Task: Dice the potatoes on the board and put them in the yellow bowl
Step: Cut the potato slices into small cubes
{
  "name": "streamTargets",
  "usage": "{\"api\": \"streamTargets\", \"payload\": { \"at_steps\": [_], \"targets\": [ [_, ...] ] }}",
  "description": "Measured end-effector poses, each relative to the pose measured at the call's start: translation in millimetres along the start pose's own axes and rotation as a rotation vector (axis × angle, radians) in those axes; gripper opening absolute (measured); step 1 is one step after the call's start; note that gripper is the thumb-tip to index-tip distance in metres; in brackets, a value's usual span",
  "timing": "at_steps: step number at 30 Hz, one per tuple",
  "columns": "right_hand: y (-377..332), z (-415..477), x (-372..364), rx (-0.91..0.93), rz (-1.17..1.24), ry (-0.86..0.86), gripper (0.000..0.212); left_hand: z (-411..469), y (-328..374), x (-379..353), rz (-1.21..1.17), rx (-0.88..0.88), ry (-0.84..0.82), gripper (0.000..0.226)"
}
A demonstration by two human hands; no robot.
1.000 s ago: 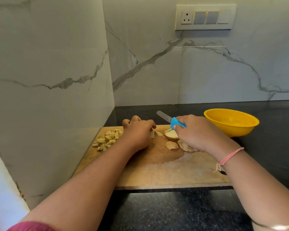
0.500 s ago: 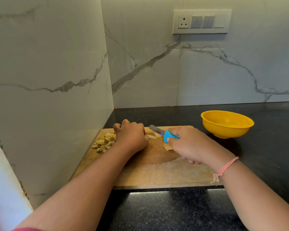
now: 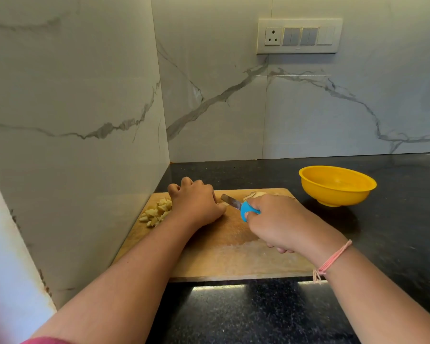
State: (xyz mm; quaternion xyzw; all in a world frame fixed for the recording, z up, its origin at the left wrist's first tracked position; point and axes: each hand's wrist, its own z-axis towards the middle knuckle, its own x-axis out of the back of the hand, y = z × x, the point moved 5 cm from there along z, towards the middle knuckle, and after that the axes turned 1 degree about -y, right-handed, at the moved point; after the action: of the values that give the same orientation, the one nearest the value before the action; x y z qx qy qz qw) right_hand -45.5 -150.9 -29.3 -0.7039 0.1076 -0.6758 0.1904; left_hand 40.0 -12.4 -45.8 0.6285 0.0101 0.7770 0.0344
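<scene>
Mid-dicing, I'd say. Dice [image 3: 157,212] heaped at the board's [image 3: 209,256] left edge, uncut pieces [image 3: 255,194] at its far edge. Bowl [image 3: 338,192] sits right of the board on the surface [image 3: 258,314] and looks empty. My right hand [image 3: 276,219] grips the knife [image 3: 233,202]. Left hand [image 3: 196,204] is curled beside the blade; can't tell what's under it. Transfer not started.

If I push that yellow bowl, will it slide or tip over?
The yellow bowl looks like thin plastic with nothing in it, so it is probably light. The black counter looks polished, so it would likely slide. Its foot is narrower than its rim, so a push on the rim might rock it.
</scene>
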Motion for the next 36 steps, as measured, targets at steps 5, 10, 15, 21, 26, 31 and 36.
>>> {"api": "streamTargets", "payload": {
  "at_steps": [5, 10, 15, 21, 26, 31, 36],
  "targets": [
    [-2.3, -1.8, 0.4, 0.004, -0.08, 0.025, 0.043, 0.8, -2.3, -0.9, -0.015, 0.039, -0.015, 0.038],
    [1.1, -15.1, 10.6, -0.036, -0.093, -0.033, 0.042, -0.4, -1.7, -1.0, 0.007, 0.045, -0.029, 0.038],
    [0.1, -27.1, 27.2, -0.025, -0.11, -0.046, 0.038, -1.3, -7.2, 1.9, -0.054, 0.073, -0.045, 0.033],
    [-9.4, -10.2, 11.6, 0.041, -0.087, 0.035, 0.041, -6.0, -9.3, 1.9, -0.149, 0.095, -0.078, 0.027],
    [-13.8, -2.8, -1.1, 0.043, -0.061, 0.031, 0.041, -6.2, -10.0, 1.6, -0.147, 0.104, -0.049, 0.025],
    [-16.3, -7.7, 1.8, 0.054, -0.11, 0.038, 0.039, -6.6, -9.4, 1.7, -0.128, 0.101, -0.04, 0.027],
    [-10.9, -24.1, 13.7, 0.033, -0.173, -0.049, 0.039, -7.4, -7.9, 2.8, -0.099, 0.09, -0.049, 0.026]
  ]
}}
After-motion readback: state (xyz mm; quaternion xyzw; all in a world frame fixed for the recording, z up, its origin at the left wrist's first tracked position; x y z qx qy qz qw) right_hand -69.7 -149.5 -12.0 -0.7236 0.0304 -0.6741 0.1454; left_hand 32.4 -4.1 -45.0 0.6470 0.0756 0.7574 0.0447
